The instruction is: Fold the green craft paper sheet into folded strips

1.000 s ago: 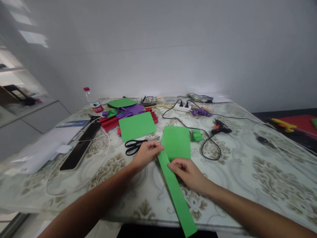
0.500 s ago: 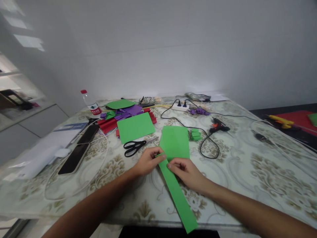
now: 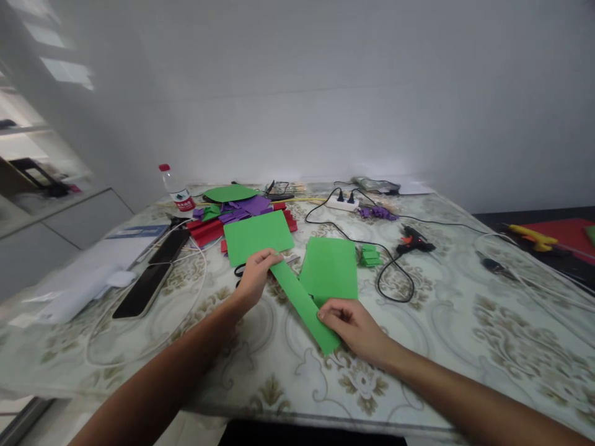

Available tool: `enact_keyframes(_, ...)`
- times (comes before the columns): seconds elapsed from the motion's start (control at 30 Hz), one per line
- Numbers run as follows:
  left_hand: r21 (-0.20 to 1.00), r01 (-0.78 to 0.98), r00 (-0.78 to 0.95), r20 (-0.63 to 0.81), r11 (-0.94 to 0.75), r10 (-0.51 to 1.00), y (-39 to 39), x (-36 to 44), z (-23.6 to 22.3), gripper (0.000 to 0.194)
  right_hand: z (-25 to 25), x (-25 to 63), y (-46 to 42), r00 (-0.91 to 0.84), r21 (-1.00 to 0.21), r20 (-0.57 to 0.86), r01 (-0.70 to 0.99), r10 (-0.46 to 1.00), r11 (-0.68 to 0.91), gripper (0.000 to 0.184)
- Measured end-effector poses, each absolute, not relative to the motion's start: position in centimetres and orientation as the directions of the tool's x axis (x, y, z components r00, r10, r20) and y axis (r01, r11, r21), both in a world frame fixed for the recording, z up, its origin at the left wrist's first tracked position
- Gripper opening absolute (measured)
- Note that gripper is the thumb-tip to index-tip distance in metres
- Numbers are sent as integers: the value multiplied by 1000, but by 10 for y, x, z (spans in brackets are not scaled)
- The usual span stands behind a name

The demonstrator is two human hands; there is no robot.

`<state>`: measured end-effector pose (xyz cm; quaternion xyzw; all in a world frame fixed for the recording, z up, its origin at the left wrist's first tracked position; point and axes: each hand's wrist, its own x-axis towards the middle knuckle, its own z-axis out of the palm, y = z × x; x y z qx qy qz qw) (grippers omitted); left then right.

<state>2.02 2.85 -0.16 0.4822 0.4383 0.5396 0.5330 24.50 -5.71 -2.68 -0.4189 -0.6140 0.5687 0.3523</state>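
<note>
free room between right hand [image 3: 349, 321] and black cable loop [image 3: 396, 301] (the obstacle)

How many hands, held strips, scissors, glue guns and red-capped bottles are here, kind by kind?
Hands: 2 (left hand, right hand)
Held green strip: 1
Scissors: 1 pair, partly hidden
Glue guns: 2 (black glue gun, yellow glue gun)
Red-capped bottle: 1
Total: 7

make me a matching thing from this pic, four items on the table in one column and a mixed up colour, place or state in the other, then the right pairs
Things
1. green strip
2. bottle
3. power strip
4. black glue gun

Descriptions
A. has an orange trigger
B. topped by a red cap
C. held by the left hand and right hand
D. has two black plugs in it

Pairs: 1-C, 2-B, 3-D, 4-A
</note>
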Motion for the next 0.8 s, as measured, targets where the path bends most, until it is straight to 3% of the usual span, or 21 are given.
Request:
enact_keyframes(0.2,992,-99,273,-53,82,961,19,31,-6,33,-24,243,-57,-378,-995,-49,95,924,-14,35)
enact_keyframes(0.4,996,76,457,-70,40,887,2,40,1,36,-17,242,-57,-316,-999,-17,45,949,-3,32)
enact_keyframes(0.8,998,56,425,-52,31,904,-3,45,-1,34,-18,243,-53,-324,-997,5,67,946,29,24)
